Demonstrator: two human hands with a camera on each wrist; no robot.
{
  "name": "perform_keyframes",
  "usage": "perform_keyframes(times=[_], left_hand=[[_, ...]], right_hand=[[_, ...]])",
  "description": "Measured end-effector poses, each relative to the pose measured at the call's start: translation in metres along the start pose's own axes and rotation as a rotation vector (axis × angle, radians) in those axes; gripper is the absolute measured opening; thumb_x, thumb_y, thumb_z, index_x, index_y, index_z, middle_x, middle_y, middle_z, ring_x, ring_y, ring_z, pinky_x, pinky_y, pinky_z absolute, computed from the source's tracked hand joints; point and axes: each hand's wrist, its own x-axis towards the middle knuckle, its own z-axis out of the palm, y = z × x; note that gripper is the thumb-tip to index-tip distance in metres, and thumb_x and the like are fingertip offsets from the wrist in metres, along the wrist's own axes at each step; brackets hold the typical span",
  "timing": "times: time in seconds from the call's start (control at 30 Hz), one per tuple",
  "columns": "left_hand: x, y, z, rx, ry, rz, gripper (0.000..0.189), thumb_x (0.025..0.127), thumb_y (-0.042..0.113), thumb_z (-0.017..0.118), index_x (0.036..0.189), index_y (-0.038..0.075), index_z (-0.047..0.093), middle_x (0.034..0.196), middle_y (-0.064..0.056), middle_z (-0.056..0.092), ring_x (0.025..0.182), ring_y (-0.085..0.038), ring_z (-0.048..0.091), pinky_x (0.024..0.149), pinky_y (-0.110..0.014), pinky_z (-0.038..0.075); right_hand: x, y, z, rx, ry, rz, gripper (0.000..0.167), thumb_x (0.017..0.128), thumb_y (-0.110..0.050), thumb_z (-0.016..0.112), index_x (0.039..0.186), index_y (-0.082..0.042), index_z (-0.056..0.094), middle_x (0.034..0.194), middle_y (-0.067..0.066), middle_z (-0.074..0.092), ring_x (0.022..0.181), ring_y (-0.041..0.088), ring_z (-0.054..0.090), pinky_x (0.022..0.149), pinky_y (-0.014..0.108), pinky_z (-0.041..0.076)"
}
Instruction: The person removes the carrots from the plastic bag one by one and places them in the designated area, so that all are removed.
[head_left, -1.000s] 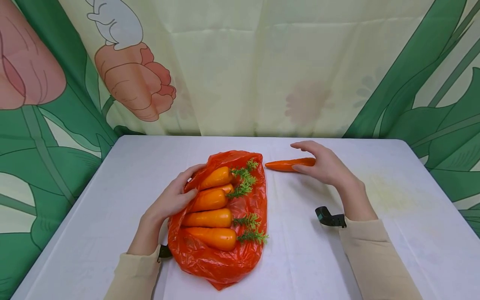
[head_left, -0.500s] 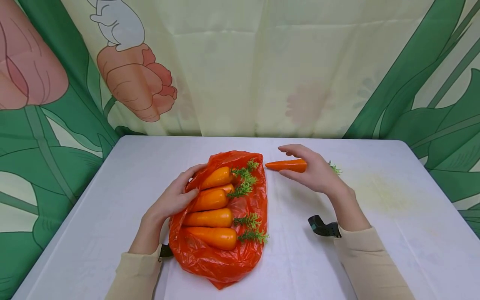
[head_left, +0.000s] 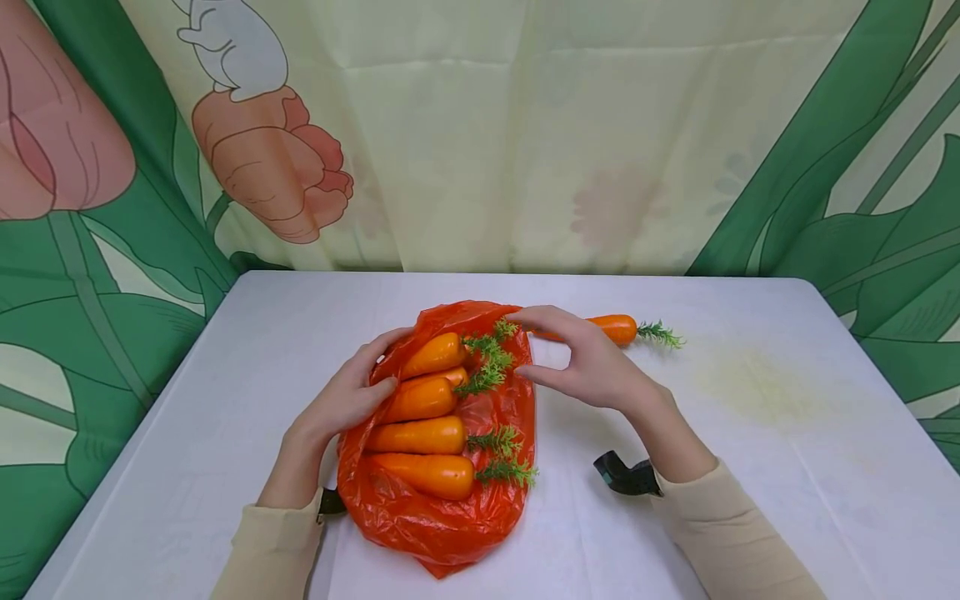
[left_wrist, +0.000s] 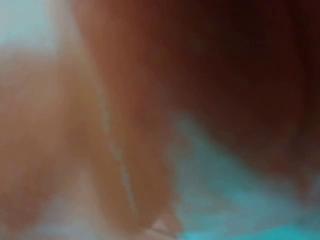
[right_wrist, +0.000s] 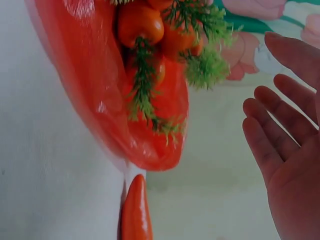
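Observation:
A red plastic bag (head_left: 431,533) lies on the table with its mouth to the right. Several orange carrots (head_left: 420,398) with green leafy tops sit in it, tops toward the opening. My left hand (head_left: 341,400) grips the bag's left side, thumb on top and fingers partly hidden by the plastic; the left wrist view is too blurred to add detail. My right hand (head_left: 592,362) hovers by the bag's upper right edge, fingers and thumb spread, holding nothing. Behind it a loose carrot (head_left: 618,330) lies on the table, tip near the bag (right_wrist: 82,75).
A white cloth covers the table (head_left: 750,517), with a faint yellowish stain (head_left: 772,387) at the right. A printed curtain (head_left: 465,167) hangs behind the far edge. Dark wrist cameras (head_left: 626,475) sit at the sleeves.
My right hand has moved left from over the loose carrot to the bag's edge, leaving the carrot on the table. The left hand and bag have hardly moved.

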Motion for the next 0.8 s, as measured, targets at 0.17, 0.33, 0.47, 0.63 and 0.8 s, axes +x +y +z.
perform_keyframes(times=[0.17, 0.33, 0.47, 0.63, 0.8], left_hand=[[0.0, 0.001, 0.0, 0.001, -0.002, 0.0, 0.065, 0.095, -0.004, 0.049, 0.154, 0.019, 0.038, 0.148, -0.006, 0.043, 0.13, -0.029, 0.044, 0.109, -0.057, 0.037], [0.001, 0.001, 0.0, 0.008, -0.006, 0.007, 0.064, 0.095, -0.004, 0.049, 0.154, 0.018, 0.038, 0.148, -0.008, 0.044, 0.129, -0.03, 0.045, 0.108, -0.057, 0.038], [0.002, -0.001, -0.001, 0.023, -0.001, 0.011, 0.064, 0.095, -0.004, 0.049, 0.154, 0.018, 0.038, 0.149, -0.009, 0.043, 0.13, -0.032, 0.044, 0.108, -0.06, 0.037], [0.0, -0.001, 0.0, 0.038, 0.005, -0.002, 0.065, 0.095, -0.003, 0.049, 0.155, 0.019, 0.037, 0.151, -0.009, 0.041, 0.133, -0.033, 0.04, 0.108, -0.063, 0.035], [0.0, 0.0, 0.0, 0.029, 0.004, -0.012, 0.066, 0.095, -0.004, 0.049, 0.155, 0.021, 0.037, 0.151, -0.006, 0.041, 0.134, -0.032, 0.04, 0.109, -0.063, 0.034]], right_hand=[[0.005, -0.012, 0.01, 0.003, -0.056, -0.036, 0.058, 0.086, -0.012, 0.081, 0.139, -0.008, 0.058, 0.137, 0.004, 0.06, 0.126, 0.024, 0.054, 0.105, 0.042, 0.045], [0.007, -0.022, 0.02, 0.022, -0.083, -0.061, 0.057, 0.086, -0.014, 0.081, 0.138, -0.008, 0.059, 0.138, 0.004, 0.059, 0.129, 0.017, 0.052, 0.107, 0.04, 0.044], [0.01, -0.031, 0.028, 0.024, -0.108, -0.104, 0.057, 0.085, -0.014, 0.082, 0.138, -0.009, 0.06, 0.138, 0.003, 0.059, 0.129, 0.016, 0.051, 0.107, 0.038, 0.043], [0.014, -0.037, 0.041, 0.044, -0.157, -0.138, 0.057, 0.087, -0.014, 0.081, 0.139, -0.011, 0.058, 0.14, 0.001, 0.057, 0.131, 0.014, 0.049, 0.108, 0.035, 0.042], [0.016, -0.042, 0.051, 0.061, -0.181, -0.156, 0.054, 0.087, -0.012, 0.08, 0.137, -0.006, 0.059, 0.139, 0.003, 0.057, 0.13, 0.015, 0.049, 0.107, 0.033, 0.043]])
